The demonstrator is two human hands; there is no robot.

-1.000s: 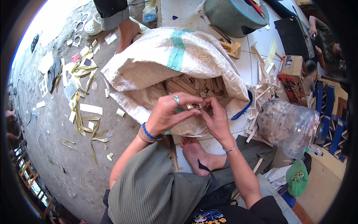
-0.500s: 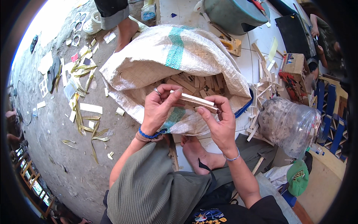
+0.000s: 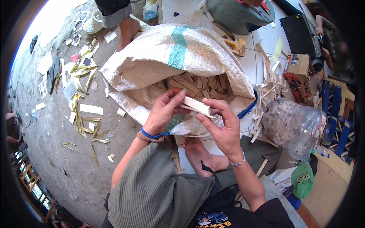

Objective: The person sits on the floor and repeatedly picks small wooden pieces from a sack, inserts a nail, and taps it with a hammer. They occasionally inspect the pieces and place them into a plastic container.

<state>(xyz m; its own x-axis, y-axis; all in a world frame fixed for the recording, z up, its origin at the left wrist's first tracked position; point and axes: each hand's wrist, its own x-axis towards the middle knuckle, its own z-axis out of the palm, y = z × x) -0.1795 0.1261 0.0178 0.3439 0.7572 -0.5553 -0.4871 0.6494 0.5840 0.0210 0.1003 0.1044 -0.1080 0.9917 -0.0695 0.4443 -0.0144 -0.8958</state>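
Note:
Over the mouth of a white woven sack (image 3: 142,49) with green stripes, both my hands are closed on small pale wooden strips (image 3: 197,105). One strip shows a broad whitish face, and the edge of another shows beneath it. My left hand (image 3: 159,116) pinches the left end, thumb on top. At the right end, the thumb and fingers of my right hand (image 3: 226,129) grip the strips; some fingertips are hidden. Inside the sack lie many loose wooden strips (image 3: 184,84). The sack's near rim hangs below my hands, above my bare foot (image 3: 197,155).
To the right lie a large clear plastic jug (image 3: 292,125), a heap of wood offcuts (image 3: 270,79) and a cardboard box (image 3: 300,72). A green tub (image 3: 235,17) stands at the back. Scraps and dry leaves (image 3: 78,110) litter the left ground. Another person's foot (image 3: 127,32) is beside the sack.
The strips have turned in my fingers, so a broad pale face now shows where a narrow edge did. My right hand has shifted slightly left. A hand now shows above the green tub.

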